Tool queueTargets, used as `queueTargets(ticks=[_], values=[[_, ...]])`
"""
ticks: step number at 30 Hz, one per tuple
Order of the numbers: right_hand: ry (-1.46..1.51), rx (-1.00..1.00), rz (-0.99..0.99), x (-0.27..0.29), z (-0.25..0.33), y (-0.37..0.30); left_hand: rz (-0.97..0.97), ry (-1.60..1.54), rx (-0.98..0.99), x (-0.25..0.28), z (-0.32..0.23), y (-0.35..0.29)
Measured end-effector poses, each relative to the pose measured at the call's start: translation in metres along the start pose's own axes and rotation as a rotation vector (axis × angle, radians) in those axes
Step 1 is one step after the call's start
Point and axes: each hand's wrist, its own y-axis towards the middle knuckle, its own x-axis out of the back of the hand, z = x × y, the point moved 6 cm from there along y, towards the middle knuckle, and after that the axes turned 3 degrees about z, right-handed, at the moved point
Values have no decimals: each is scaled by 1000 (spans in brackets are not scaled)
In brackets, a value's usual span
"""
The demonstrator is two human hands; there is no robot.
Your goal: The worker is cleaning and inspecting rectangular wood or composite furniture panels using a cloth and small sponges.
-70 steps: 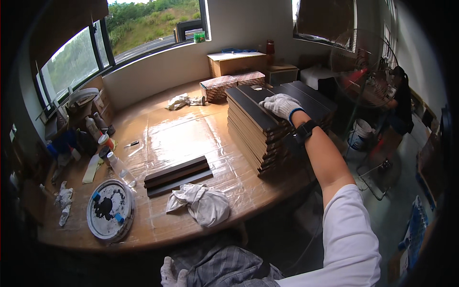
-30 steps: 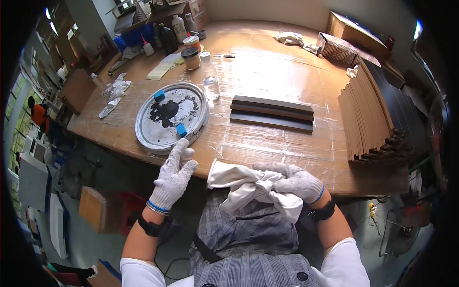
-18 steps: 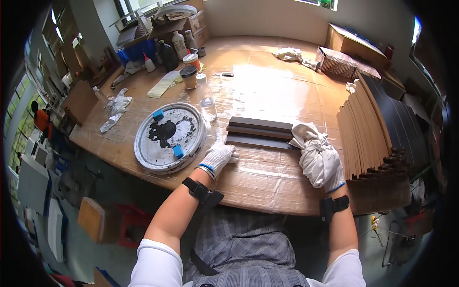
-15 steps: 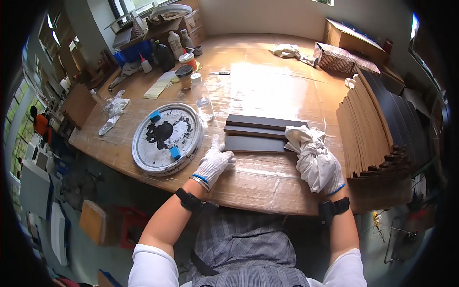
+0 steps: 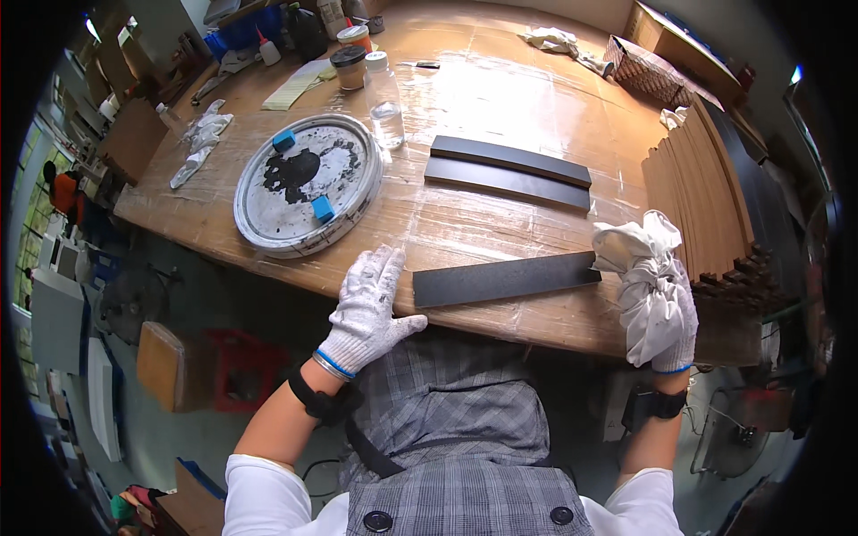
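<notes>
A dark flat strip [image 5: 507, 279] lies slightly slanted along the table's near edge. Just beyond its left end is my left hand [image 5: 368, 308] in a white knit glove, fingers stretched and thumb spread, holding nothing. My right hand [image 5: 684, 332], gloved too, grips a bunched white cloth [image 5: 645, 286] whose edge meets the strip's right end; the cloth hides most of its fingers. Farther back, two more dark strips [image 5: 508, 181] lie side by side. To the left sits a round white lid [image 5: 366, 204] stained with black, bearing two blue blocks [image 5: 323, 209].
A stack of brown, dark-faced boards [image 5: 706, 196] stands at the right. Behind the lid are a clear bottle [image 5: 385, 112], a dark-capped jar [image 5: 349, 70] and a yellow paper pad [image 5: 295, 85]. A crumpled white cloth [image 5: 204, 143] lies at the left.
One dark strip has come away from the other two to the table's near edge. My left hand has moved left off the strips and opened; my right hand with the cloth has shifted right.
</notes>
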Motion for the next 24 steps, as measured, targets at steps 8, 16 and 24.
queueTargets(ticks=[8, 16, 24], values=[[60, 44, -96, -28, 38, -19, -24, -211, -149, 0, -12, 4], [-942, 725, 690, -245, 80, -113, 365, -807, -68, 8, -53, -62], [-1575, 105, 419, -120, 8, -9, 6, -980, 207, -2, -16, -132]])
